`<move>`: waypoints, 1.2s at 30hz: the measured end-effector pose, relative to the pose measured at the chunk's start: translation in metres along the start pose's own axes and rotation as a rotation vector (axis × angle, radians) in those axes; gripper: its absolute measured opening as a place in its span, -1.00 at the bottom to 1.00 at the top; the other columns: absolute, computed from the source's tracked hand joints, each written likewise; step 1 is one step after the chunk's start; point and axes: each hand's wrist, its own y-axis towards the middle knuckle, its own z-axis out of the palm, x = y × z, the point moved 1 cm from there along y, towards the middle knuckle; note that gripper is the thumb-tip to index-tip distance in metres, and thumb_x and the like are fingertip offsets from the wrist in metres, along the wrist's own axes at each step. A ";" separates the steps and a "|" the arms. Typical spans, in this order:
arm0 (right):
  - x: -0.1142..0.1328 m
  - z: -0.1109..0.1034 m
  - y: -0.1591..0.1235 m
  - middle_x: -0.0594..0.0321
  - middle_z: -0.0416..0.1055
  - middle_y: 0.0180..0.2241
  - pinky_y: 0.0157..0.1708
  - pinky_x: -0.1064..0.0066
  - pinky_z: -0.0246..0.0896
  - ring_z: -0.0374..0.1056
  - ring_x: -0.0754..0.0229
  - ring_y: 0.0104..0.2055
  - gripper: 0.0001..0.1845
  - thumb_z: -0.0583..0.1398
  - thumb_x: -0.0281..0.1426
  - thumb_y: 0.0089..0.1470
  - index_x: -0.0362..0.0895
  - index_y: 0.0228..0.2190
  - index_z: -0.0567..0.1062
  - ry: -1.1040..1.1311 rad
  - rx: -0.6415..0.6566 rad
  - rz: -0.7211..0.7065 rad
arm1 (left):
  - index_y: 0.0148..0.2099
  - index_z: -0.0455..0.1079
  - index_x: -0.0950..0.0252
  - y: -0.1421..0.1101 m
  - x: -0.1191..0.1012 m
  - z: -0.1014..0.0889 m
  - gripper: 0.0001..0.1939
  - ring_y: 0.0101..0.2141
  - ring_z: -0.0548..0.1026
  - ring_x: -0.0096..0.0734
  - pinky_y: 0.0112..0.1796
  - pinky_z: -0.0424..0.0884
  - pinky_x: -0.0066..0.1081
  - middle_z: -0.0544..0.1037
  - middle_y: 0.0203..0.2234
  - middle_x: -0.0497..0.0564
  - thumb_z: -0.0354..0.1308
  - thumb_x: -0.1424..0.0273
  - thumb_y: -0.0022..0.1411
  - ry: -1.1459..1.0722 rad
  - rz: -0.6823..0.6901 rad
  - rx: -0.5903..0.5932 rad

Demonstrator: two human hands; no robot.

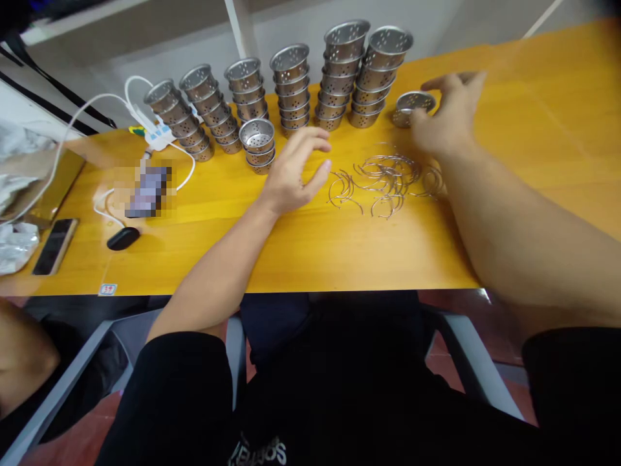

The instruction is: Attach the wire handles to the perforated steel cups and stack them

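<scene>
A single perforated metal cup (406,118) stands on the yellow table at the right end of the row of stacks. My right hand (449,116) is at its right side, thumb in front and fingers spread behind the rim; whether skin touches metal I cannot tell. Over the middle of the table, my left hand (295,171) has its fingers apart and slightly curved, with nothing in them. Just left of it is a short stack of perforated cups (257,139). Between both hands lies a loose pile of thin curved wire pieces (388,175).
Several tall stacks of perforated cups (339,71) line the back by the wall. At left are a power strip (159,137) with white cables, a blurred-out device (148,192), a black oval object (123,239) and a phone (54,247). Another person's arm (24,356) is at lower left.
</scene>
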 end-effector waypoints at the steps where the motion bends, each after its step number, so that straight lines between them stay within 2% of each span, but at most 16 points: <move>1: 0.000 -0.001 -0.001 -0.18 0.28 0.54 0.73 -0.26 0.19 0.28 -0.37 0.70 -0.42 0.50 -0.46 0.48 -0.09 0.44 0.69 -0.050 0.068 0.075 | 0.34 0.56 0.04 -0.001 0.001 0.006 -0.46 0.51 0.67 0.09 0.67 0.52 0.26 0.68 0.41 0.19 0.03 -0.22 0.82 -0.006 0.007 0.041; 4: 0.008 -0.003 -0.006 -0.20 0.27 0.56 0.73 -0.27 0.17 0.26 -0.44 0.71 -0.43 0.57 -0.32 0.52 -0.12 0.44 0.73 -0.138 0.190 0.202 | 0.32 0.58 0.07 -0.003 0.010 0.014 -0.60 0.45 0.71 0.05 0.58 0.62 0.17 0.73 0.35 0.20 0.16 -0.06 0.81 -0.022 -0.007 0.093; 9: 0.025 -0.013 -0.012 -0.21 0.36 0.51 0.70 -0.18 0.19 0.32 -0.40 0.66 -0.72 0.50 -0.33 0.61 -0.09 0.25 0.80 -0.150 0.180 0.212 | 0.31 0.61 0.13 -0.006 0.028 0.011 -0.73 0.37 0.74 0.03 0.44 0.71 0.10 0.75 0.30 0.22 0.29 0.19 0.72 -0.038 -0.037 0.094; 11: 0.034 -0.020 -0.013 -0.23 0.37 0.50 0.70 -0.18 0.20 0.34 -0.38 0.65 -0.80 0.46 -0.33 0.63 -0.07 0.18 0.75 -0.116 0.142 0.160 | 0.31 0.61 0.14 -0.007 0.032 0.011 -0.73 0.35 0.74 0.02 0.42 0.71 0.08 0.75 0.30 0.21 0.30 0.24 0.69 -0.031 -0.051 0.101; 13: 0.046 -0.027 -0.016 -0.29 0.37 0.46 0.69 -0.15 0.25 0.36 -0.33 0.63 -0.85 0.36 -0.43 0.64 -0.09 0.15 0.67 -0.091 0.053 0.070 | 0.32 0.61 0.15 -0.008 0.034 0.013 -0.72 0.34 0.73 0.01 0.42 0.71 0.06 0.74 0.30 0.21 0.31 0.25 0.69 -0.037 -0.058 0.113; 16: 0.071 -0.040 -0.024 -0.33 0.38 0.41 0.50 -0.02 0.51 0.36 -0.25 0.62 -0.70 0.27 -0.63 0.51 -0.08 0.13 0.59 -0.033 -0.108 -0.113 | 0.41 0.55 0.12 -0.010 0.041 0.019 -0.63 0.35 0.73 0.02 0.46 0.69 0.08 0.70 0.35 0.21 0.33 0.16 0.71 -0.075 -0.066 0.137; 18: 0.089 -0.047 -0.035 -0.29 0.39 0.42 0.37 -0.05 0.61 0.34 -0.27 0.63 -0.63 0.27 -0.68 0.40 -0.02 0.08 0.57 0.012 -0.119 -0.232 | 0.54 0.45 0.08 -0.013 0.049 0.025 -0.48 0.39 0.72 0.04 0.52 0.64 0.13 0.64 0.45 0.21 0.34 0.05 0.73 -0.111 -0.080 0.145; 20: 0.107 -0.051 -0.049 -0.26 0.42 0.43 0.38 -0.12 0.63 0.35 -0.34 0.62 -0.70 0.32 -0.61 0.40 0.02 0.01 0.58 0.080 0.017 -0.367 | 0.68 0.28 0.04 -0.015 0.059 0.032 -0.25 0.45 0.70 0.10 0.58 0.59 0.20 0.53 0.58 0.24 0.38 -0.08 0.70 -0.137 -0.093 0.144; 23: 0.130 -0.050 -0.073 -0.17 0.49 0.47 0.43 -0.14 0.62 0.47 -0.37 0.52 -0.87 0.44 -0.34 0.48 0.07 -0.01 0.62 0.235 0.425 -0.602 | 0.83 0.01 0.01 -0.016 0.069 0.038 0.09 0.57 0.62 0.25 0.65 0.51 0.29 0.36 0.72 0.32 0.47 -0.23 0.61 -0.137 -0.086 0.131; 26: 0.144 -0.046 -0.090 -0.09 0.59 0.43 0.41 -0.18 0.60 0.62 -0.34 0.34 -0.75 0.45 -0.14 0.49 0.05 0.06 0.64 0.339 0.642 -0.716 | 0.83 0.01 0.03 -0.017 0.074 0.041 0.15 0.69 0.50 0.34 0.73 0.40 0.31 0.38 0.72 0.32 0.49 -0.29 0.57 -0.113 -0.053 0.149; 27: 0.147 -0.046 -0.092 -0.08 0.61 0.43 0.37 -0.16 0.62 0.67 -0.30 0.27 -0.66 0.44 -0.14 0.49 0.04 0.17 0.63 0.354 0.676 -0.704 | 0.82 0.05 0.04 -0.017 0.075 0.042 0.13 0.72 0.47 0.35 0.75 0.37 0.30 0.40 0.71 0.31 0.49 -0.29 0.57 -0.108 -0.048 0.164; 29: 0.149 -0.048 -0.091 -0.08 0.63 0.46 0.28 -0.06 0.66 0.72 -0.18 0.13 -0.34 0.41 -0.20 0.46 0.02 0.48 0.49 0.334 0.700 -0.610 | 0.80 0.07 0.06 -0.017 0.076 0.043 0.11 0.73 0.46 0.34 0.77 0.35 0.29 0.42 0.70 0.32 0.50 -0.27 0.57 -0.106 -0.055 0.182; 30: 0.149 -0.052 -0.087 -0.09 0.64 0.45 0.28 -0.03 0.66 0.73 -0.15 0.10 -0.21 0.39 -0.23 0.46 -0.01 0.58 0.39 0.275 0.672 -0.540 | 0.80 0.06 0.08 -0.017 0.078 0.043 0.12 0.73 0.47 0.34 0.77 0.34 0.29 0.42 0.71 0.34 0.51 -0.26 0.58 -0.105 -0.067 0.179; 31: 0.147 -0.057 -0.083 -0.12 0.66 0.43 0.31 -0.03 0.65 0.74 -0.17 0.11 -0.17 0.37 -0.25 0.46 -0.04 0.62 0.36 0.172 0.619 -0.465 | 0.81 0.04 0.09 -0.017 0.079 0.043 0.13 0.72 0.47 0.34 0.78 0.33 0.28 0.40 0.72 0.36 0.51 -0.24 0.57 -0.103 -0.083 0.170; 34: 0.136 -0.074 -0.062 -0.32 0.62 0.45 0.46 -0.23 0.55 0.68 -0.46 0.36 -0.33 0.34 -0.11 0.58 -0.16 0.51 0.57 -0.333 0.520 -0.196 | 0.81 0.02 0.09 -0.017 0.082 0.043 0.16 0.73 0.47 0.34 0.79 0.30 0.27 0.37 0.74 0.37 0.55 -0.21 0.55 -0.095 -0.120 0.140; 36: 0.125 -0.082 -0.047 -0.46 0.56 0.49 0.40 -0.34 0.56 0.64 -0.63 0.42 -0.24 0.39 0.13 0.60 -0.20 0.43 0.66 -0.624 0.644 -0.035 | 0.81 0.02 0.07 -0.017 0.084 0.042 0.17 0.73 0.46 0.34 0.79 0.29 0.27 0.36 0.75 0.37 0.56 -0.21 0.53 -0.096 -0.132 0.141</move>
